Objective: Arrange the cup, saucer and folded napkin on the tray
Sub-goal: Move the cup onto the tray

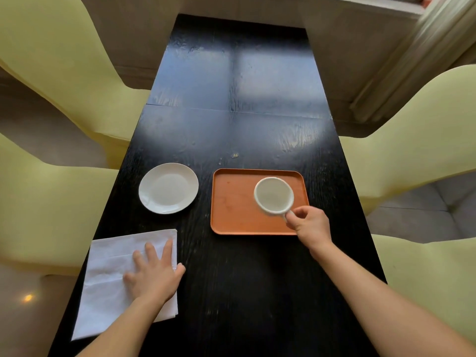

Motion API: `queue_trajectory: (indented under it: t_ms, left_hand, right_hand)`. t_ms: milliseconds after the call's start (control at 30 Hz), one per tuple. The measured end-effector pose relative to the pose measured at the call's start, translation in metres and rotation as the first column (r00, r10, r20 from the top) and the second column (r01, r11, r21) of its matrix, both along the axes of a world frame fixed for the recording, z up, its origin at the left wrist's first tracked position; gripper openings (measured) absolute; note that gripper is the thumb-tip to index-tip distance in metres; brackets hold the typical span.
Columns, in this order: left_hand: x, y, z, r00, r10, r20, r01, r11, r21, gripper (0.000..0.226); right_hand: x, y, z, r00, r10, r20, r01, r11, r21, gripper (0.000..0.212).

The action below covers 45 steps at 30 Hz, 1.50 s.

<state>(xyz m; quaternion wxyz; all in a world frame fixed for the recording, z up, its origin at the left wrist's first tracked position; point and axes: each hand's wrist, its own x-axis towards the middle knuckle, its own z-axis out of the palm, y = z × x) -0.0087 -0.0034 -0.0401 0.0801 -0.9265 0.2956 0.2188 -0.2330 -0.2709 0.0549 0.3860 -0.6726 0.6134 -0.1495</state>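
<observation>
Tray [231,202] was orange; cup [273,195], saucer [168,188] and napkin [113,269] all plain white. Table [231,112] black, wood-grained. Chairs [51,60] pale yellow-green.

Dining rm: table [231,124], padded chairs [64,73]

cup [273,195]: 1 | saucer [168,188]: 1 | napkin [110,269]: 1 | tray [231,202]: 1

There is only one view, from a camera on the person's head. It looks forward and steeply down along the dark counter [231,124], close above it. The wide lens bends the edges, and both forearms enter from the bottom of the frame.
</observation>
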Motion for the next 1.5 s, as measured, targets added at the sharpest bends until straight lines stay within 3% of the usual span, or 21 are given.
queue_trajectory:
  t_ms: [267,700,833,933,1033,1100,1300,1500]
  left_hand:
    - [0.002,-0.002,0.0,1.0,0.014,-0.017,-0.014,1.0,0.001,0.077]
    - [0.004,0.0,0.004,0.999,0.001,-0.033,-0.002,1.0,-0.009,0.078]
    - [0.004,0.0,0.006,0.999,-0.006,-0.035,0.006,1.0,-0.017,0.079]
    - [0.007,0.002,0.01,0.999,-0.007,-0.045,0.006,1.0,-0.022,0.078]
    - [0.013,0.003,0.014,0.996,0.022,-0.092,-0.028,0.998,-0.064,0.069]
    - [0.018,0.005,0.017,0.991,0.045,-0.127,-0.06,0.992,-0.114,0.062]
    - [0.035,0.022,0.026,0.99,0.086,-0.108,-0.106,0.975,-0.196,0.053]
    - [0.059,0.027,0.024,0.989,0.136,-0.06,-0.147,0.958,-0.248,0.053]
  right_hand:
    - [0.019,-0.038,-0.021,0.987,-0.163,-0.003,0.163,0.987,-0.006,0.02]
    - [0.01,-0.039,-0.041,0.977,-0.21,-0.041,0.212,0.976,0.054,0.01]
    - [0.006,-0.036,-0.037,0.989,-0.135,-0.056,0.14,0.985,0.096,0.035]
    - [0.006,-0.03,-0.03,0.984,-0.122,-0.133,0.121,0.993,-0.019,0.038]
    - [0.008,-0.017,-0.022,0.989,-0.114,-0.094,0.094,0.977,-0.193,0.025]
    - [0.015,-0.006,-0.018,0.997,-0.045,-0.07,0.029,0.976,-0.218,0.021]
    - [0.07,0.033,-0.017,0.983,0.182,0.024,-0.181,0.983,-0.042,0.013]
    - [0.147,0.059,-0.03,0.969,0.209,0.133,-0.235,0.945,0.226,0.007]
